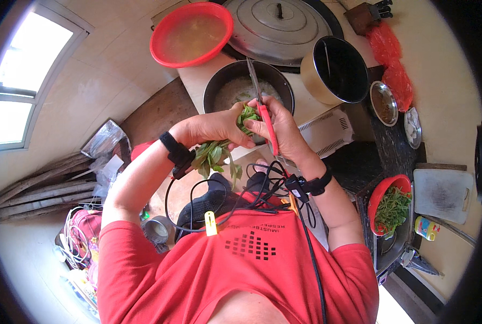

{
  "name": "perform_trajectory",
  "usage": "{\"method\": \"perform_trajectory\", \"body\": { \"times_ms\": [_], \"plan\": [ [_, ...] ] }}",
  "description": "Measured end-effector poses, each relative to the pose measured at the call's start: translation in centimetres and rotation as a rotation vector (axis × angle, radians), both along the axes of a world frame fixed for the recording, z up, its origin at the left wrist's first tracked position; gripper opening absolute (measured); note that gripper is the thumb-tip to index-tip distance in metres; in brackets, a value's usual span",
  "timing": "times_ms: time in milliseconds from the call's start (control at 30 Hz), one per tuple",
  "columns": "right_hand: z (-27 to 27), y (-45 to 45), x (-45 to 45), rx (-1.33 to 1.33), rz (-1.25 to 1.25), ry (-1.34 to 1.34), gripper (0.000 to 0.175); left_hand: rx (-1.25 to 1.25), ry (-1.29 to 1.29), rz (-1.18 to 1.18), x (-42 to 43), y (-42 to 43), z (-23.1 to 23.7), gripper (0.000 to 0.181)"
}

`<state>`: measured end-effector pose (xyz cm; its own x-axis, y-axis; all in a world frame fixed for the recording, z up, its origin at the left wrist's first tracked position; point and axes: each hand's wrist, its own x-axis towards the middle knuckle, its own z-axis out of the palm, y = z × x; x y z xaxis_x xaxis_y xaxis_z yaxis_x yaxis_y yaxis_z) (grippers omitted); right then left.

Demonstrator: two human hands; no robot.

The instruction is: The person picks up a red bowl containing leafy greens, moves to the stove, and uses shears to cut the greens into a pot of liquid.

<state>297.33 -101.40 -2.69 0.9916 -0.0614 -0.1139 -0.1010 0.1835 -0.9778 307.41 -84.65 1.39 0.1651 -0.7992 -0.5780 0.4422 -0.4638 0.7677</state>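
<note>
My left hand (220,125) grips a bunch of leafy greens (211,156), whose leaves hang down below the wrist and also show between the two hands. My right hand (279,127) is closed around the red handles of a pair of scissors (268,125), the metal blades pointing away from me. Both hands are close together over the near edge of a dark cooking pan (288,91). Cloudy liquid with a few green bits lies in the pan. Whether the scissors' blades are apart is hard to tell.
Beyond the pan are a red basin (156,48) of cloudy liquid and a large metal lid (261,24). To the right stand a deep pot (311,77), a knife block (358,18) and a red bowl (373,202) of greens beside a cutting board (443,194). Black cables (190,194) hang before my shirt.
</note>
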Motion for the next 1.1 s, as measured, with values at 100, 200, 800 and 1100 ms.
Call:
{"method": "perform_trajectory", "body": {
  "times_ms": [100,200,800,1100],
  "plan": [
    [0.0,0.2,0.2,0.079,-0.028,0.049,0.035,0.049,-0.069,-0.015,-0.1,-0.2,0.6,0.085],
    [-0.5,-0.1,0.5,0.092,-0.034,0.053,0.03,0.006,-0.175,-0.043,0.4,-0.3,0.0,0.088],
    [0.8,-2.4,1.4,0.148,-0.118,0.315,0.032,-0.034,-0.719,-0.031,0.8,0.4,-2.1,0.047],
    [0.8,-3.2,-1.1,-0.157,0.003,0.329,0.052,-0.109,-0.092,0.386,1.8,1.9,-2.3,0.03]
  ]
}}
